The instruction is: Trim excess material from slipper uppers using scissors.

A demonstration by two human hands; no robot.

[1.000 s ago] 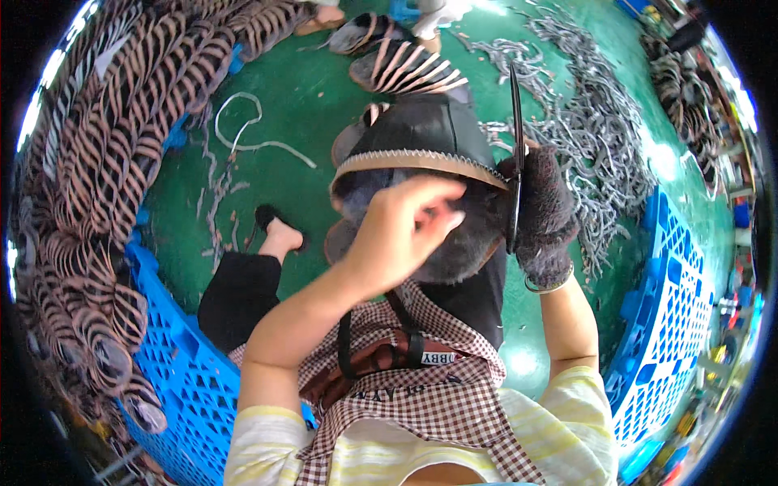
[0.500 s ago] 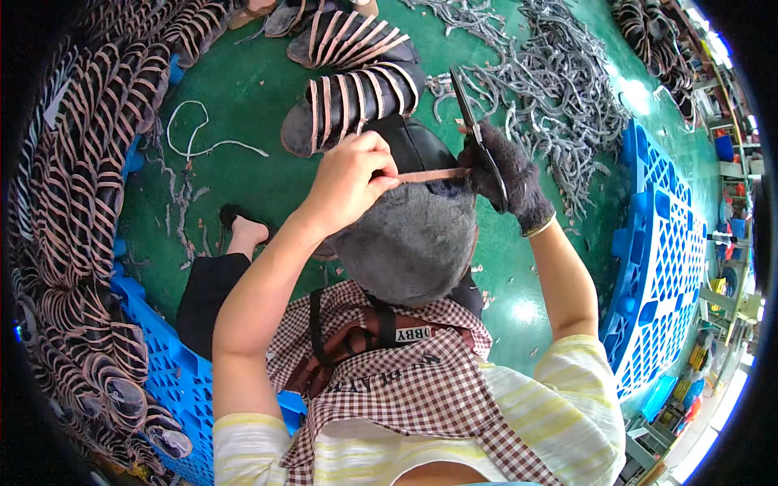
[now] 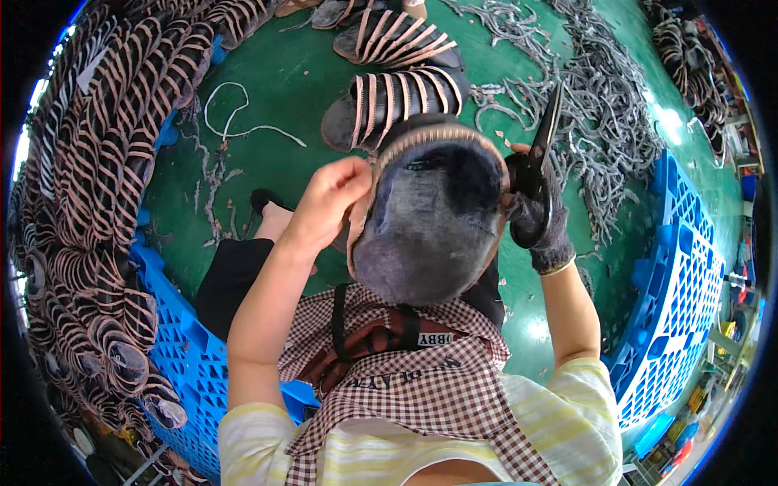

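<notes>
1. Two hands, seen from above, work at one thing. The left hand (image 3: 334,196) is bare, its fingers curled closely on the near-left edge of a slipper (image 3: 429,243).
2. The right hand (image 3: 556,223) wears a dark grey, fuzzy glove and holds black scissors (image 3: 546,134), their blades pointing away from the body. Its fingers are at the slipper's right edge; whether they also grip it is hidden.
3. The slipper is between the two hands, above the lap, its opening turned toward the wearer. Inside is dark grey fleece; a pale, stitched band (image 3: 438,132) arches over the opening.
4. Just beyond the hands, striped slippers (image 3: 393,101) lie in a row leading away, black with pale pinkish bands.
5. Beyond the right hand, a heap of grey strips (image 3: 596,121) spreads over the green floor (image 3: 296,69).
6. Well to the left of the left hand is a large pile of slippers (image 3: 105,178), banded alike, alongside a blue pallet (image 3: 190,332). A white cord (image 3: 209,113) lies looped between pile and hand.
7. Right of the right hand is another blue pallet (image 3: 673,316).
8. Nearer the body than both hands is a brown-and-white checked apron (image 3: 429,405).
</notes>
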